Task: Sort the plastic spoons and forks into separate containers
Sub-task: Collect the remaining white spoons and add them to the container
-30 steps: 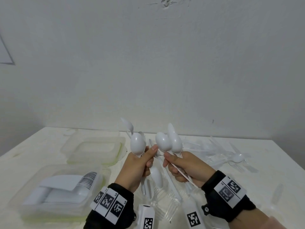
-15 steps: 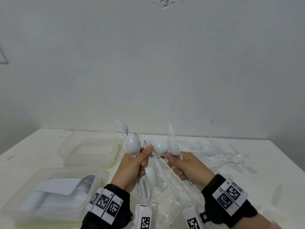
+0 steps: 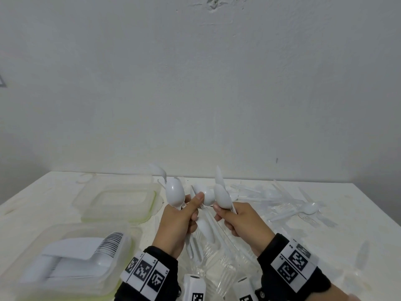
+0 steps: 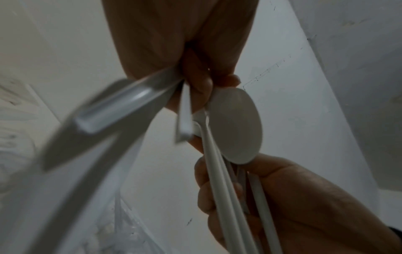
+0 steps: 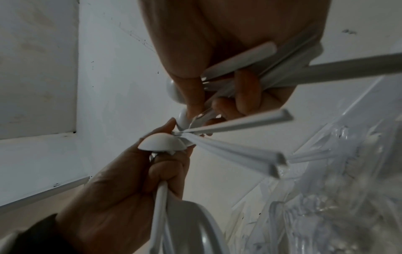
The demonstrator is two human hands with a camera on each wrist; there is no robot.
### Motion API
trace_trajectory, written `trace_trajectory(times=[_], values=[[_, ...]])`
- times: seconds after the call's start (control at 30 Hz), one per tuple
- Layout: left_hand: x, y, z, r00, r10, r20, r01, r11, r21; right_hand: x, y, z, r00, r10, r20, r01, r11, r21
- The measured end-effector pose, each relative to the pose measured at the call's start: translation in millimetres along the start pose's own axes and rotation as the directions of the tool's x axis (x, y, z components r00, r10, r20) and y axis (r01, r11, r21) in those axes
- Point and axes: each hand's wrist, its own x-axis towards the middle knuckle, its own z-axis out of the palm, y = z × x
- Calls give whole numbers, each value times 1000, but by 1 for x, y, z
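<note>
Both hands are raised above the table, each gripping a bunch of white plastic spoons. My left hand [image 3: 180,216] holds spoons [image 3: 174,192] with bowls up and one bowl hanging below it. My right hand [image 3: 240,220] grips other spoons [image 3: 222,195], bowls up, handles slanting down. The two hands nearly touch at the thumbs. In the left wrist view a spoon bowl [image 4: 236,125] sits between both hands. The right wrist view shows handles [image 5: 237,127] fanning out from the fingers. A clear container [image 3: 28,257] at the near left holds stacked white spoons [image 3: 86,255].
A second clear container [image 3: 117,198] stands behind the first, with nothing seen inside. Clear plastic forks [image 3: 219,257] lie heaped under the hands. More clear forks and a white spoon [image 3: 308,208] are scattered on the white table [image 3: 347,224] to the right. A white wall rises behind.
Both hands with their spoons have sunk a little lower in the picture and closer together. The grips are unchanged.
</note>
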Motion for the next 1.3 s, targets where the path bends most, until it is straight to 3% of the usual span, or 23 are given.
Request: trace_trajectory(times=[0.63, 1.0, 1.1, 1.3], values=[[3, -5, -4, 999, -19, 32, 20, 999, -30, 1, -1, -1, 990, 73, 119, -96, 974, 205], [6, -2, -2, 1000, -8, 25, 10, 998, -60, -2, 0, -2, 960, -47, 276, 55, 998, -22], [8, 3, -3, 1000, 4, 24, -1, 996, -86, -4, 2, -2, 923, -83, 375, 72, 997, 42], [10, 8, -6, 999, 28, -16, -28, 1000, 14, 0, 8, -3, 944, -50, 325, -14, 982, 190]])
